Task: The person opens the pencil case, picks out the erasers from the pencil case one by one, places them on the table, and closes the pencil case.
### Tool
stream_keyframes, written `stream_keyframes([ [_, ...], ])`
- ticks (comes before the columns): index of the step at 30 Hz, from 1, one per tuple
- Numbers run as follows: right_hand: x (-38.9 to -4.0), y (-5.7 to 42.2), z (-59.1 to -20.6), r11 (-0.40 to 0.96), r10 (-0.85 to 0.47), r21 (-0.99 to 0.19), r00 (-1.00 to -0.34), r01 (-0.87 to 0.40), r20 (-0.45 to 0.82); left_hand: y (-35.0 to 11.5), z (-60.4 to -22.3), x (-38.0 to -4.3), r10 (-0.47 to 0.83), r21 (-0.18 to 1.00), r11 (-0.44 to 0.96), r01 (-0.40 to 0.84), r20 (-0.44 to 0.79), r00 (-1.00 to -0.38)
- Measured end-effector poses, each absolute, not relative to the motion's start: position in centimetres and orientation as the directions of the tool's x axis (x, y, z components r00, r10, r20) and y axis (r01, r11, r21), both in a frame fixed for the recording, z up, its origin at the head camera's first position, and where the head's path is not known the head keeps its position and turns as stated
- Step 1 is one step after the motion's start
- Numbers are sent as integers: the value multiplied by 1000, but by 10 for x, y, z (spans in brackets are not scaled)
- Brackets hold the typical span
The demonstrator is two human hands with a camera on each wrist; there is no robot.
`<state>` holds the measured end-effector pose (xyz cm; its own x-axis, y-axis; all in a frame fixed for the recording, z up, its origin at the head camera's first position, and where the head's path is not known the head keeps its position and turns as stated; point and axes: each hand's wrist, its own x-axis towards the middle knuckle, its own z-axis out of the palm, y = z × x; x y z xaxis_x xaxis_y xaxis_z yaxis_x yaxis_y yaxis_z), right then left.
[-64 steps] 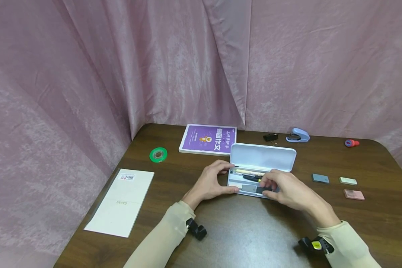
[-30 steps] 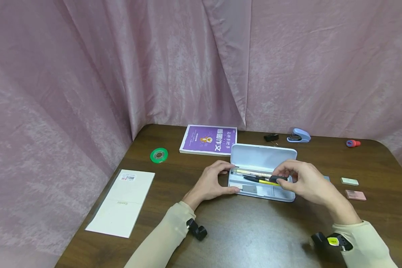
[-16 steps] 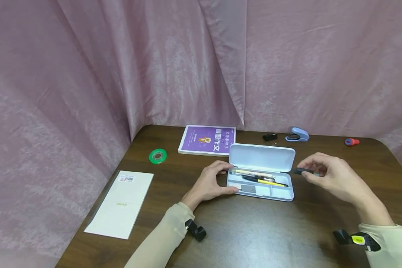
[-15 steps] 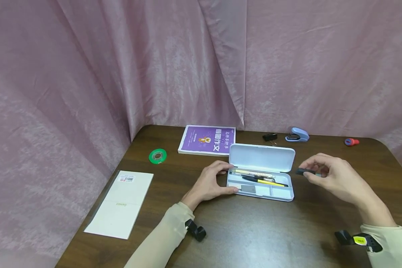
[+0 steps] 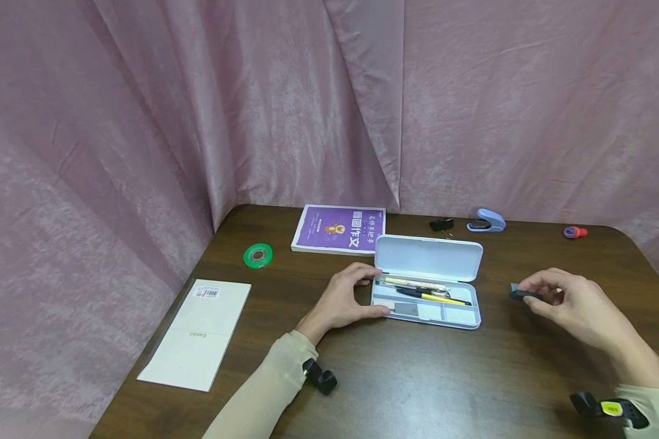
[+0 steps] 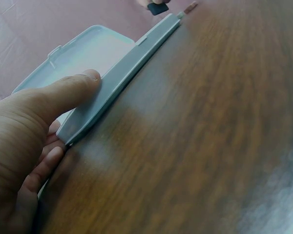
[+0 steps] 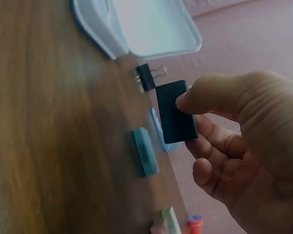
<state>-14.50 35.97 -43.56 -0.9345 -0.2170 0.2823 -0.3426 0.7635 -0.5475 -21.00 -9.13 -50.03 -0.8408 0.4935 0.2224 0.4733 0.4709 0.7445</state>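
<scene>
An open pale blue pencil case (image 5: 429, 259) lies on the table with its lid raised. My left hand (image 5: 337, 302) grips its left end, the thumb on the front wall and the fingers around the side. Inside are several pens (image 5: 417, 285) and a grey-and-white eraser (image 5: 406, 309). To the right, my right hand (image 5: 582, 311) pinches a black eraser (image 7: 173, 114) between thumb and fingers, above the table. A blue eraser (image 7: 145, 152) lies just beyond it. The right wrist view also has a pale green eraser (image 7: 171, 222) and a pink eraser (image 7: 158, 226), hidden behind my hand in the head view.
A purple book (image 5: 338, 228) lies behind the case, near a black binder clip (image 5: 442, 224) and a blue stapler (image 5: 486, 220). A small red-and-blue item (image 5: 575, 232) sits at the back right. Green tape (image 5: 257, 255) and a white notebook (image 5: 200, 335) lie left.
My right hand has lifted the black eraser out of the pencil case and carried it right, over to the blue eraser. The left hand has stayed on the case.
</scene>
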Motion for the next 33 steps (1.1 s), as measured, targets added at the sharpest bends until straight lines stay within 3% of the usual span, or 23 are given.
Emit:
stream_keyframes([
  [21,-145,371,-465,801,-209,-481,-919,-356,333,-91,-499,-209,494,754,460,469,222,-841],
  [33,-142,370,-465,814,-263,-452,-925,-365,274,-92,-501,-210,497,754,453,476,230,-837],
])
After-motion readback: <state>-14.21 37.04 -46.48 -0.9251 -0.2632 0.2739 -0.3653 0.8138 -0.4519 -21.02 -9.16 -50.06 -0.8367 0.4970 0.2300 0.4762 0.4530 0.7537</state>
